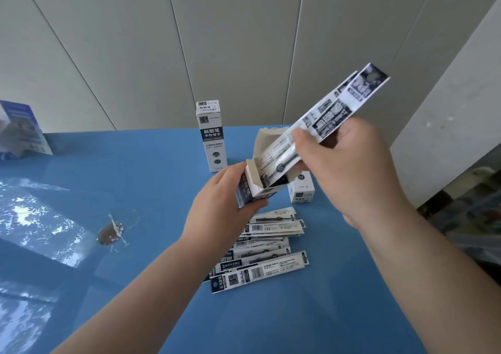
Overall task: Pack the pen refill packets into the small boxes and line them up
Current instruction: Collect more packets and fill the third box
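open box [250, 184] was gripped by left hand [222, 199] | packets [320, 126] were pinched in right hand [349, 169] fingers, long axis tilted toward 1 o'clock, lower ends already inside box mouth | spare packets [265, 248] left on bench [151, 180] at 6 o'clock

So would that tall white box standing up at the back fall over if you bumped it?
Probably, yes. The standing box is tall and narrow on a small base, so a nudge near its top would likely tip it. The blue table looks shiny, so a low push might slide it instead. It's thin card, likely light.
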`<move>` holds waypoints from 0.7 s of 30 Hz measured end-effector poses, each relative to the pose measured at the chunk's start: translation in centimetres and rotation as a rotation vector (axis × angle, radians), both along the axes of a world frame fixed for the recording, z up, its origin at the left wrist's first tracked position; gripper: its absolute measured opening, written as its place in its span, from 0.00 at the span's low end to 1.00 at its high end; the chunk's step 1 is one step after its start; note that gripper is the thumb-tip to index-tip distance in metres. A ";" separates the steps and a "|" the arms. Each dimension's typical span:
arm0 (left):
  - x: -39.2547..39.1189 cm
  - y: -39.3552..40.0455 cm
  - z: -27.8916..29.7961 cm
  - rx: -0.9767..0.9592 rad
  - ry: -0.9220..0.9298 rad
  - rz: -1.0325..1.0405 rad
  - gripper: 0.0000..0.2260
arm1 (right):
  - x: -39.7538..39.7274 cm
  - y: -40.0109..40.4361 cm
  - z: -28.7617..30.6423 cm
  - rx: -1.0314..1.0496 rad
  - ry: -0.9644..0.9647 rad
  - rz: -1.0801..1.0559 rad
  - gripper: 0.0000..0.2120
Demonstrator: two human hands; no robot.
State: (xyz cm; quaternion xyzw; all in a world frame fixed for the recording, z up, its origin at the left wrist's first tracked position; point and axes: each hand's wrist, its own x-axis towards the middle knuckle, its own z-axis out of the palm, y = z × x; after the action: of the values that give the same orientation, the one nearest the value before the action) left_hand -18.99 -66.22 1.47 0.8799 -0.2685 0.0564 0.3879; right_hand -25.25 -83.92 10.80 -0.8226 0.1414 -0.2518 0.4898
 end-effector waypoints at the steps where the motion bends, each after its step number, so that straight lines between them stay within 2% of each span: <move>1: 0.0 0.1 0.0 0.002 -0.015 0.002 0.22 | -0.1 0.5 -0.2 -0.027 0.020 -0.009 0.20; 6: 0.0 0.2 -0.1 -0.008 -0.022 0.017 0.22 | -0.3 2.4 -0.8 -0.089 0.090 0.011 0.12; 11: 0.2 0.9 -0.7 0.022 -0.011 0.033 0.23 | -0.9 2.2 -0.1 -0.105 0.029 -0.029 0.16; 16: -0.1 1.0 -0.6 0.001 0.011 0.036 0.23 | -0.7 2.0 -0.4 -0.009 0.038 0.045 0.18; 21: -0.4 0.6 -0.2 0.000 -0.008 0.020 0.21 | -0.5 3.1 -1.1 -0.161 0.128 0.081 0.14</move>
State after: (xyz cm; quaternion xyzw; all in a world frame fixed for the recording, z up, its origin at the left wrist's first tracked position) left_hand -19.39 -65.63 1.26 0.8824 -0.2615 0.0637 0.3860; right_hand -25.71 -80.87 9.68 -0.8788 0.1181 -0.1893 0.4218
